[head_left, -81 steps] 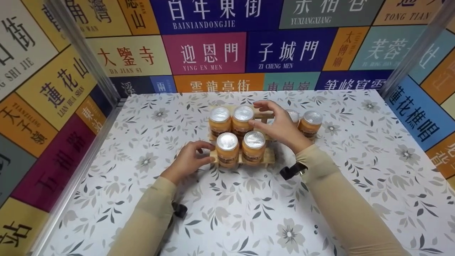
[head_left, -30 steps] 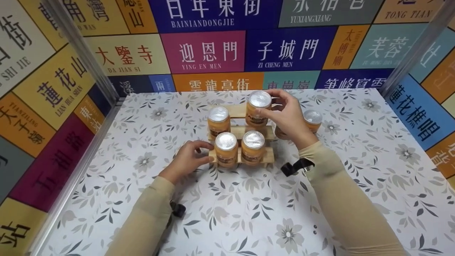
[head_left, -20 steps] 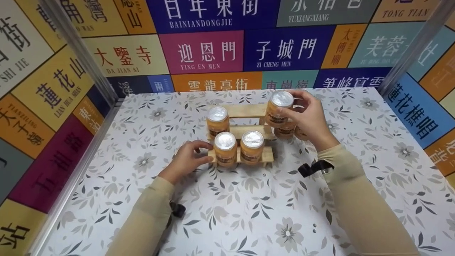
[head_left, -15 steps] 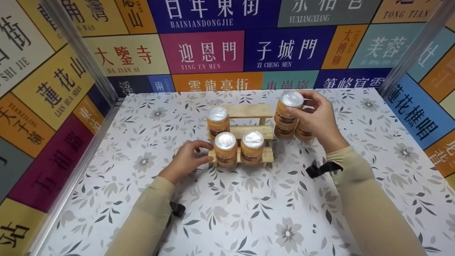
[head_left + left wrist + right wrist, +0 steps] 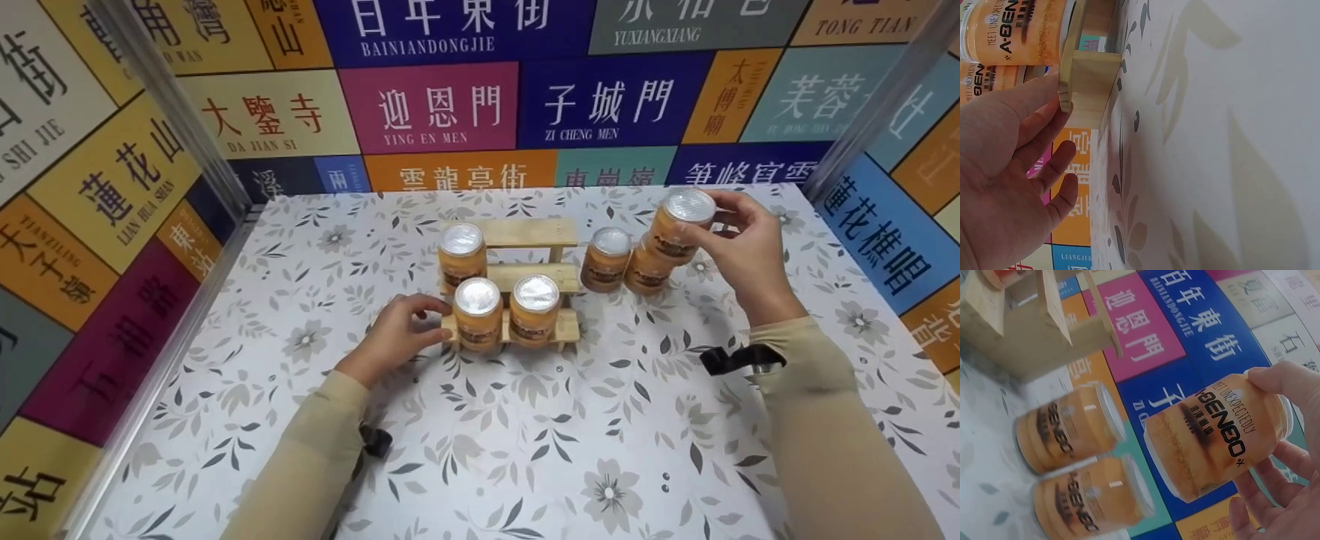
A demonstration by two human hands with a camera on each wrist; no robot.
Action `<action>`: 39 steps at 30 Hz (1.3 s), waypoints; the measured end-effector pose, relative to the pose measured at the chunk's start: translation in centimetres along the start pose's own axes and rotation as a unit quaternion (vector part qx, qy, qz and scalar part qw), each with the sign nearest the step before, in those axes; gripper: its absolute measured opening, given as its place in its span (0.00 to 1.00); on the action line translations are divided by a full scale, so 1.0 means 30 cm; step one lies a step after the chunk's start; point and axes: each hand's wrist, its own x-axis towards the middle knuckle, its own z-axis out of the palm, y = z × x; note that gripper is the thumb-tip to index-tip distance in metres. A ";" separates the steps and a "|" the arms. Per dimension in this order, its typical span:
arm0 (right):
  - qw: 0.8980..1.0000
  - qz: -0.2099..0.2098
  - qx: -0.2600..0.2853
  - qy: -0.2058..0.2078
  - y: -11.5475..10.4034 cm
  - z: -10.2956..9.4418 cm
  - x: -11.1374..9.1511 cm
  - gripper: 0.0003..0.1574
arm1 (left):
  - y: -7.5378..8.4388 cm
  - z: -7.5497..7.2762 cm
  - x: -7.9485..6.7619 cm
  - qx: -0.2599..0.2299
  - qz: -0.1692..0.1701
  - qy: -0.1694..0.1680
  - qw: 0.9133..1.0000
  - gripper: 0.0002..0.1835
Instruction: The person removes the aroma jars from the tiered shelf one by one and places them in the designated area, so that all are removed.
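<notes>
My right hand (image 5: 754, 251) holds an orange can with a clear-looking body and silver lid (image 5: 679, 229), raised and slightly tilted. In the right wrist view the thumb and fingers grip this can (image 5: 1216, 439) near its lid end. Below it on the table stand two like cans side by side, a left one (image 5: 606, 262) and a right one (image 5: 645, 276), which it partly overlaps. A stepped wooden rack (image 5: 529, 234) bears one can (image 5: 462, 259) on its middle step and two on the front step. My left hand (image 5: 401, 330) pinches the front step's left end (image 5: 1065, 87).
The table (image 5: 480, 465) wears a white floral cover. Panels with large Chinese lettering (image 5: 427, 109) enclose it at the back and sides, with clear posts (image 5: 180, 97) at the corners. Both forearms reach in from the front, a black strap at each wrist.
My right hand took the right-hand can off the rack's middle step, lifted it and carried it right, past the first table can to over the second. The left hand stays at the rack.
</notes>
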 end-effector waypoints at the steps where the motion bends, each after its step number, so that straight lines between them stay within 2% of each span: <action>1: 1.000 0.005 -0.004 0.002 0.005 -0.013 0.004 0.36 | 0.000 0.000 -0.001 -0.002 -0.002 0.000 1.000 0.19; 8: 0.999 0.043 -0.013 0.011 0.041 -0.099 0.015 0.37 | 0.001 0.002 0.002 -0.001 0.004 0.003 1.000 0.19; 16: 0.994 0.090 -0.059 0.014 0.101 -0.171 0.024 0.41 | 0.003 0.010 0.004 -0.007 0.007 0.001 1.000 0.19; 22: 0.994 0.091 -0.065 0.010 0.166 -0.166 0.032 0.38 | -0.004 0.006 0.003 -0.002 0.026 0.007 1.000 0.18; 27: 0.992 0.100 -0.083 -0.010 0.225 -0.146 0.035 0.38 | -0.005 0.005 -0.001 -0.004 0.012 0.002 1.000 0.19; 35: 0.984 0.118 -0.120 -0.057 0.256 -0.130 0.052 0.44 | 0.001 0.003 0.000 -0.003 0.013 0.005 1.000 0.19; 39: 0.981 0.129 -0.121 -0.077 0.264 -0.125 0.058 0.46 | -0.001 0.004 0.001 -0.004 0.013 0.004 1.000 0.20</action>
